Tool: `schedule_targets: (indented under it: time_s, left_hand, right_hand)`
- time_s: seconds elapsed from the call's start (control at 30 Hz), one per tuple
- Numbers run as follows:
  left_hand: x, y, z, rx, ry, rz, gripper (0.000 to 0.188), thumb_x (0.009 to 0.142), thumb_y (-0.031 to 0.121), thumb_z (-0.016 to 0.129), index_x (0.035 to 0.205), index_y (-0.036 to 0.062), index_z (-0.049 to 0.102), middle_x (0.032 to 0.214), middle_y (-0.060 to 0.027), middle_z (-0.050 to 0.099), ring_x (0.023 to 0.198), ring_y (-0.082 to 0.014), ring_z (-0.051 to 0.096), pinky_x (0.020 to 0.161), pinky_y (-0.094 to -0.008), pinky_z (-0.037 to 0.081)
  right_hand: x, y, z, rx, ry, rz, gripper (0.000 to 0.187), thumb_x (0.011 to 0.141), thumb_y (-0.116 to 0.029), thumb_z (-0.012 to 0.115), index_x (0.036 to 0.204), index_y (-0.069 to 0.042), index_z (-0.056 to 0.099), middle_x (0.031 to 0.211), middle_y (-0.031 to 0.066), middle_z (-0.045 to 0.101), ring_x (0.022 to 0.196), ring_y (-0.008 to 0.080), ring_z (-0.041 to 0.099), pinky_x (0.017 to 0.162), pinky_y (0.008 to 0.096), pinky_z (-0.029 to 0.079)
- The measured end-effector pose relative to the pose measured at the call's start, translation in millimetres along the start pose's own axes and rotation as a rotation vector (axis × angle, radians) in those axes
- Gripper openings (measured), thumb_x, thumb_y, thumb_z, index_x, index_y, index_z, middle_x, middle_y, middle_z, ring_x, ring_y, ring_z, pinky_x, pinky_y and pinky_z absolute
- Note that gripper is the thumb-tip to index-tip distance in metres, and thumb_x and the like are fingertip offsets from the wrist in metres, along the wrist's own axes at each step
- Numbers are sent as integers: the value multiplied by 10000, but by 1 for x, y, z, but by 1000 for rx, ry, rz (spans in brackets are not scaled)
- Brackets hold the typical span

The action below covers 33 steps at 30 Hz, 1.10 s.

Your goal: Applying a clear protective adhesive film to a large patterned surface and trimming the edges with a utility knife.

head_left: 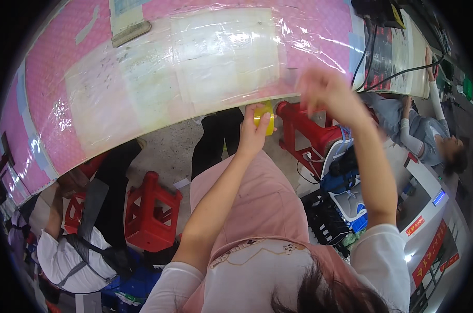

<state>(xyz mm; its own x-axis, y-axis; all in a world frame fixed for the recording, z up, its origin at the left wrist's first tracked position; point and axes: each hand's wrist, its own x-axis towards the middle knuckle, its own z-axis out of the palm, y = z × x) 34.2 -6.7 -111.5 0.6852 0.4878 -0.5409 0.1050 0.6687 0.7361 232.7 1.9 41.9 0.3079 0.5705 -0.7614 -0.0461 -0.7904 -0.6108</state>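
Observation:
My left hand [253,128] is closed around a shiny yellow object [270,125] that looks like a roll of tape, just below the near edge of the worktable [226,57]. To the right, my right hand [333,94] is raised by the same edge. Motion smears its fingers, so I cannot make out whether they hold anything. The tabletop has a pink patterned covering with pale sheets under clear, glossy film.
On the table's far left lies a narrow grey bar [131,34]. A black device [379,13] with cables sits at the far right. Red stools [152,211] stand below, with a black crate [325,216] at right. Co-workers sit at left [85,255] and right [429,135].

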Motion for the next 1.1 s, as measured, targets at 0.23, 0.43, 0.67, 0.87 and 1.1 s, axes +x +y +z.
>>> schedule_targets:
  time_s: [0.23,0.43,0.67,0.87,1.1]
  left_hand:
    - [0,-7,4,153,87,108,250,921,172,532,1111,38,441,922,-122,602,757,-165,629,616,-297,518]
    - [-1,-10,5,169,112,86,205,922,161,535,1060,31,456,925,-97,570,808,-137,570,650,-280,509]
    - [-28,-71,-63,-100,234,-146,240,921,226,557,1030,41,449,899,-102,570,801,-191,606,647,-338,559]
    - [-51,-55,-114,-103,384,-234,233,921,243,553,1015,69,429,932,-142,593,729,-225,624,652,-359,556]
    - [-73,-24,-130,-45,467,-333,163,927,149,511,988,29,418,938,-145,555,825,-217,614,656,-379,586]
  right_hand:
    - [-28,60,46,371,-15,365,156,824,-141,653,829,-8,571,607,66,595,415,81,491,337,195,294]
    - [-7,78,50,636,35,378,137,831,-112,636,804,5,570,589,73,582,408,84,480,340,194,295]
    - [-15,10,1,154,169,-28,162,838,-177,622,813,-17,614,671,67,619,530,111,516,495,247,389]
    - [111,-3,-65,-485,988,-647,233,785,-177,681,838,35,601,735,121,574,687,228,542,635,323,419]
    - [-67,28,135,1160,-97,517,287,919,-153,524,1189,-59,500,1027,81,592,970,165,593,849,299,469]
